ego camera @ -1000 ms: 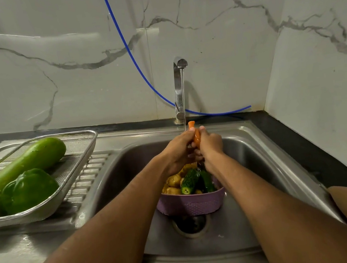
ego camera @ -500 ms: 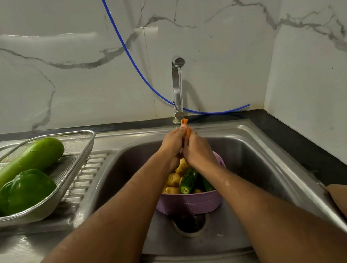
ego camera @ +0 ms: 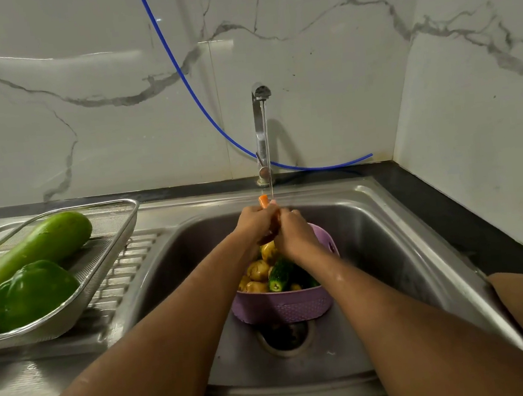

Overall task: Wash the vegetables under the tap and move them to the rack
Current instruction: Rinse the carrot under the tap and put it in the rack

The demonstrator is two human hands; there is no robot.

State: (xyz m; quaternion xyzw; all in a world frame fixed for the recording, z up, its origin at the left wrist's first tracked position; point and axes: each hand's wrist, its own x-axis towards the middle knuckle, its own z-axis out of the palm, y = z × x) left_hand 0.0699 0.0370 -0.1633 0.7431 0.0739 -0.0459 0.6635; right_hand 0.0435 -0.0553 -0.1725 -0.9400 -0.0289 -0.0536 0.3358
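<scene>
So both hands are wrapped around a carrot (ego camera: 264, 201) right under the tap (ego camera: 261, 133), with the water stream hitting just where they meet. The left hand (ego camera: 256, 222) grips it from the left, the right hand (ego camera: 293, 233) closes on it from the right. Compared to a second ago the right hand has slid up and over, so way less carrot shows now; only the orange tip pokes out on top. Looks like rubbing along its length, so the wash on this one is probably mid-scrub, not done.

The rack (ego camera: 112, 265) on the left drainboard already has a long green gourd (ego camera: 42, 246) and a green pepper (ego camera: 31, 294) in it. The purple basket (ego camera: 284, 306) in the sink (ego camera: 388, 249) holds potatoes (ego camera: 259, 270) and a cucumber (ego camera: 279, 276), so plenty left to go.

Hard to see: most of the carrot is buried between the hands, fingers are blurry from motion, and the right arm covers part of the basket, so no real count of what's inside.
</scene>
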